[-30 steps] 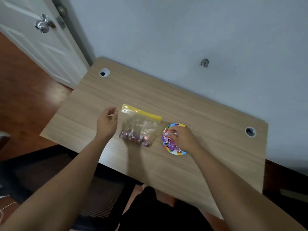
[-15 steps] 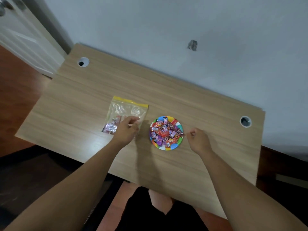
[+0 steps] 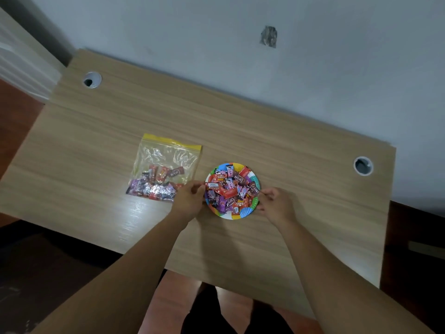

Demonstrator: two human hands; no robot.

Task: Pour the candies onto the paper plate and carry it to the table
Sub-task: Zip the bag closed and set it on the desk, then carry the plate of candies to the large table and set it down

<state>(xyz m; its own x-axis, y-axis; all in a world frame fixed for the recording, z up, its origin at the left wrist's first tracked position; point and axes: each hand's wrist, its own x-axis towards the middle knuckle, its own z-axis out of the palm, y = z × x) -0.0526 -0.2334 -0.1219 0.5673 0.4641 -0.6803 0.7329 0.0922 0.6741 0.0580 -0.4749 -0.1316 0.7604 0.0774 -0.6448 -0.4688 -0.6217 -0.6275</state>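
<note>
A light wood-grain desk [image 3: 301, 189] stands against a pale grey wall [image 3: 313, 68] that has a small dark patch [image 3: 268, 36]. Round cable holes sit at the far left [image 3: 91, 79] and at the right edge [image 3: 363, 165]. Reddish floor [image 3: 14, 112] shows to the left.

A round, multicoloured paper plate [image 3: 242, 213] lies flat on the desk, heaped with wrapped candies [image 3: 230, 189]; being round, it has no long axis. The left hand [image 3: 190, 201] and right hand [image 3: 277, 204] flank it, fingers curled at opposite rim edges; whether they actually pinch the rim cannot be told.

Just beyond the left hand's knuckles lies a clear zip bag [image 3: 166, 169], yellow seal facing the wall, some candies remaining inside.
</note>
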